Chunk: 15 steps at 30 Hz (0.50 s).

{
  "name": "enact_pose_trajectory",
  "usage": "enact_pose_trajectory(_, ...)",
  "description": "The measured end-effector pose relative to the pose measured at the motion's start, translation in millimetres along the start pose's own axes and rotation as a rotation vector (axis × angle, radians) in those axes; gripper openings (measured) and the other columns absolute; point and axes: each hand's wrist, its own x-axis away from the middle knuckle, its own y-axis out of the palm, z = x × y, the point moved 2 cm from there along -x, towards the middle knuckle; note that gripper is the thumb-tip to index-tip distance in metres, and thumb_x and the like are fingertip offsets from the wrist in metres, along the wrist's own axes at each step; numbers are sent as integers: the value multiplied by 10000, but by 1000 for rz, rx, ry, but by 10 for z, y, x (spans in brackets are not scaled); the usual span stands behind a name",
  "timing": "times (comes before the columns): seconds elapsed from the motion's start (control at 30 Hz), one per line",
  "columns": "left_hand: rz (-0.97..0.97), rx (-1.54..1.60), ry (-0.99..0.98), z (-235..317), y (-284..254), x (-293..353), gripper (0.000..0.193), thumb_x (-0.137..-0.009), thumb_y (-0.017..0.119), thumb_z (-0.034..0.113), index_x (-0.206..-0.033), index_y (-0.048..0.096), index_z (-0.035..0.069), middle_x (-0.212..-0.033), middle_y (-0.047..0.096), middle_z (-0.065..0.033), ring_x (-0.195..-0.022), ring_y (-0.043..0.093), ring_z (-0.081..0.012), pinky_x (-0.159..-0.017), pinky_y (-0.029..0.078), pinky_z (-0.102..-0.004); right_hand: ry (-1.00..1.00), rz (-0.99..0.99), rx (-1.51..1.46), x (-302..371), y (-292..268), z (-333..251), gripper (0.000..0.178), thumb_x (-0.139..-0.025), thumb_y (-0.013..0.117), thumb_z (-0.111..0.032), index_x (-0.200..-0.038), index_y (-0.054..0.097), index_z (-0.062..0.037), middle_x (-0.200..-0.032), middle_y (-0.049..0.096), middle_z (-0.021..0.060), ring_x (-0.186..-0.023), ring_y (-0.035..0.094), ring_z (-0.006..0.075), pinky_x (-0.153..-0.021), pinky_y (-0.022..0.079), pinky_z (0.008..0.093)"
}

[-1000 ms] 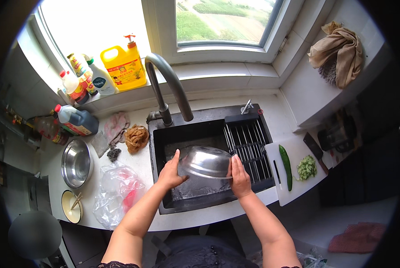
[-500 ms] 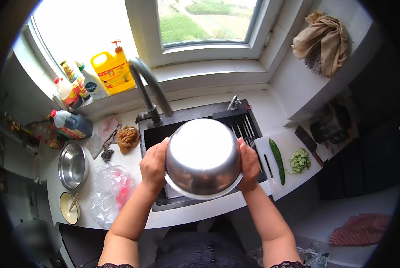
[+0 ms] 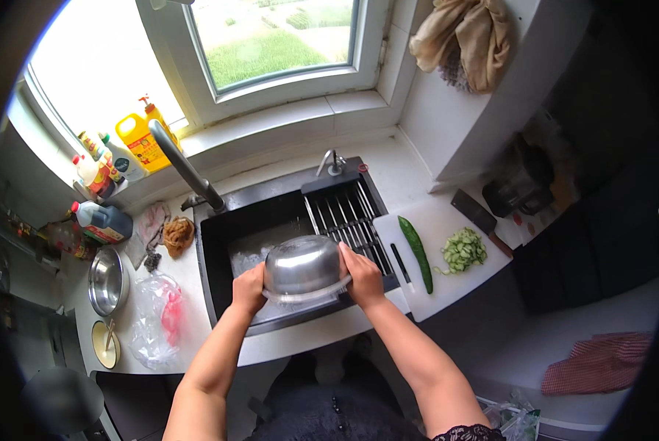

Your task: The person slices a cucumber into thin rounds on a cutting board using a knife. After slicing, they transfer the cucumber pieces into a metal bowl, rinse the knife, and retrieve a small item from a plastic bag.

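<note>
A stainless steel bowl (image 3: 304, 266) is turned bottom up and tilted over the near part of the dark sink (image 3: 206, 283). My left hand (image 3: 250, 289) grips its left side by the rim, and my right hand (image 3: 361, 274) holds the opposite side. The inside of the bowl is hidden from view. Water with pale froth (image 3: 250, 259) shows on the sink floor beyond the bowl. The grey tap (image 3: 179, 158) arches up behind the sink's left corner. Near my right hand, a metal drying rack (image 3: 351, 220) spans the sink's right part.
Right of the sink, a white cutting board (image 3: 443, 290) bears a long green cucumber (image 3: 416, 253) and sliced pieces (image 3: 464, 248); a cleaver (image 3: 475, 213) lies at its edge. On the left are another steel bowl (image 3: 109, 281), a cream bowl (image 3: 101, 354), a plastic bag (image 3: 153, 323) and bottles (image 3: 103, 223).
Both hands have lowered the bowl toward the sink and tipped it; more of its side now shows. The view has shifted, uncovering more of the sink and rack.
</note>
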Motion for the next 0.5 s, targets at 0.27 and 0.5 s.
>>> enact_pose_trajectory(0.27,186,11,56,475,123,133,360,-792,592,96,-1145,589,23,-850,674,-169,-749,658,-348,-628,523,-422,-215,44,-19,44,-546,172,435,-822,627,-21,-1252,577,24,-1137,661,205,-971,671,339,-827,545,398)
enact_pose_trajectory(0.5,91,-2,-130,719,199,317,388,-782,707,212,-1107,619,19,-857,674,-185,-772,678,-351,-660,544,-401,-131,-97,-95,61,-508,433,385,-874,544,-62,-1254,600,-25,-1180,666,145,-1030,663,289,-871,531,372)
